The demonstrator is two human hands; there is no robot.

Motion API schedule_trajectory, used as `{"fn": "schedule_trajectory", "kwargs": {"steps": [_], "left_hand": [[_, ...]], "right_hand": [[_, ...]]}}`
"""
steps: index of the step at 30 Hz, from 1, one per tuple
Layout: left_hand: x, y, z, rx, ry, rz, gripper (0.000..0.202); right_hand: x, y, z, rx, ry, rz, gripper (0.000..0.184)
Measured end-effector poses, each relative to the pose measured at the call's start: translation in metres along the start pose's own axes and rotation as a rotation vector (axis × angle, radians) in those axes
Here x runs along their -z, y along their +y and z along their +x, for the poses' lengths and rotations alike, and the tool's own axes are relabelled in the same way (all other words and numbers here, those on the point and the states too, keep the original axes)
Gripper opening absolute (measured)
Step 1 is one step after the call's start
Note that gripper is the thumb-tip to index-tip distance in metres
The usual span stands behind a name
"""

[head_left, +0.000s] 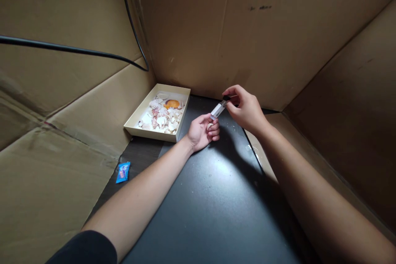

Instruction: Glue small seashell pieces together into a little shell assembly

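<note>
My left hand [200, 133] is closed, with a small striped seashell [210, 126] held against its curled fingers. Its thumb and forefinger also grip the lower end of a small clear bottle [218, 110] with a whitish label. The bottle is tilted, its top pointing up and right. At that top end my right hand [244, 107] pinches the black cap [226, 98]. Whether the cap is loose or still seated, I cannot tell. Left of my hands stands a shallow cream box [151, 134] holding several pale seashells [162, 121] and one orange shell [172, 104].
A blue candy-like packet [123, 172] lies on the dark table [198, 206] near my left forearm. Cardboard walls [198, 29] enclose the table. A black cable [77, 50] loops across the upper left.
</note>
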State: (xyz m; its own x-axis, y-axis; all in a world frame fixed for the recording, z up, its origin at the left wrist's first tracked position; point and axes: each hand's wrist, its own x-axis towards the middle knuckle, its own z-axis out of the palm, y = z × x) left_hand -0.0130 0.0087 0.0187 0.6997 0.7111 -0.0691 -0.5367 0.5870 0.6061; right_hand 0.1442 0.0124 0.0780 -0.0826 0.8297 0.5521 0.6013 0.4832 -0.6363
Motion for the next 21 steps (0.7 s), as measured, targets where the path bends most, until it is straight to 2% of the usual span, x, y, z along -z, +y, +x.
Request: {"fn": "schedule_trajectory", "kwargs": {"steps": [8, 14, 21], "left_hand": [[0.001, 0.0, 0.0, -0.007, -0.017, 0.028, 0.03], [0.002, 0.0, 0.001, -0.01, -0.034, 0.02, 0.029], [0.003, -0.001, 0.001, -0.006, -0.022, 0.023, 0.031]], "right_hand": [[0.006, 0.0, 0.001, -0.083, 0.02, -0.077, 0.012], [0.005, -0.001, 0.001, -0.088, 0.072, -0.115, 0.02], [0.012, -0.003, 0.002, -0.077, -0.004, -0.062, 0.024]]}}
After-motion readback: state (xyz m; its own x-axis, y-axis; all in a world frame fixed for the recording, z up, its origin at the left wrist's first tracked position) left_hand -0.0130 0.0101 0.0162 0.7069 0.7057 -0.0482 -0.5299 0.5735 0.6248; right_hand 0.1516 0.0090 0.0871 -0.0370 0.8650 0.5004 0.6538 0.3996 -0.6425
